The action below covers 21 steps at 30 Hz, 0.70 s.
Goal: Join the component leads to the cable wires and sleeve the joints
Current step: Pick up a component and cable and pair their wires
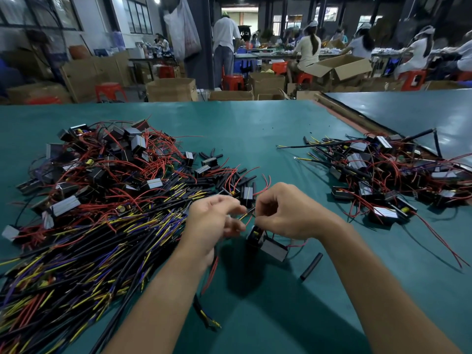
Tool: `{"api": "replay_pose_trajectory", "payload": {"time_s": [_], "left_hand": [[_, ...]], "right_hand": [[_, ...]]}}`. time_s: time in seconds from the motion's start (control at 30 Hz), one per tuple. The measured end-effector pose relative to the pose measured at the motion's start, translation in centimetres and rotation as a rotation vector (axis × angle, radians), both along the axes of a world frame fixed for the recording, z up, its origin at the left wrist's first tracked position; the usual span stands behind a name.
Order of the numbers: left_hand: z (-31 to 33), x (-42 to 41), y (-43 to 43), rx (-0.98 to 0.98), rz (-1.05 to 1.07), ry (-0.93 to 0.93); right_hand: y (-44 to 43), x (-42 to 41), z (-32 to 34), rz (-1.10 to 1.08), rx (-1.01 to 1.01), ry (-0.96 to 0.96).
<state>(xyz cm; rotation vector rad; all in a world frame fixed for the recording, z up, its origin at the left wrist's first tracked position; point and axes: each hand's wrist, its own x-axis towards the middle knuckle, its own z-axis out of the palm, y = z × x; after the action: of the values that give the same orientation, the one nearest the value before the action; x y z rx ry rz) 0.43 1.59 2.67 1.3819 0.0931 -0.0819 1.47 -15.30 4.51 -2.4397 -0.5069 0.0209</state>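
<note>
Green cloth covers the big table (255,129), and two bare arms reach out over it. Close by, a black cable (201,312) lies under the left arm, with yellow ends sticking out. A short black tube (311,266) lies alone on the cloth next to the right arm. The two hands are close together in the middle. The left hand (212,221) has bent fingers, but they are blurry, so I cannot tell if they pinch anything. The right hand (288,213) is curled, and its thumb and finger pinch the wire ends (247,214) between the two hands. A little black box (273,247) with red wires sits just under the right hand. To the left is a big heap of cables (89,251) with yellow and purple tips. Behind it is a pile of boxes (115,159) tangled in red wires, and loose black tubes (240,180) lie beside that pile. On the right is another pile (396,180) of boxes and cables. Far back are cardboard boxes (171,89), red stools (111,92) and people (309,47) working at long tables.
</note>
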Motion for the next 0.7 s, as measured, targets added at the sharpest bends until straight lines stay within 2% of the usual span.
{"api": "replay_pose_trajectory", "payload": {"time_s": [0.07,0.13,0.33,0.7], "left_hand": [[0.5,0.5,1.2,-0.05,0.089,-0.035],[0.7,0.6,1.9,0.007,0.128,-0.09],[-0.1,-0.5,0.1,0.203,-0.155,-0.124],[-0.7,-0.2,-0.3,0.207,-0.099,-0.208]], "right_hand": [[-0.4,0.3,0.0,0.004,-0.015,0.0],[-0.5,0.6,-0.1,-0.022,0.06,-0.027],[-0.2,0.7,-0.5,0.005,0.15,-0.019],[-0.2,0.5,-0.5,0.039,0.136,0.04]]}}
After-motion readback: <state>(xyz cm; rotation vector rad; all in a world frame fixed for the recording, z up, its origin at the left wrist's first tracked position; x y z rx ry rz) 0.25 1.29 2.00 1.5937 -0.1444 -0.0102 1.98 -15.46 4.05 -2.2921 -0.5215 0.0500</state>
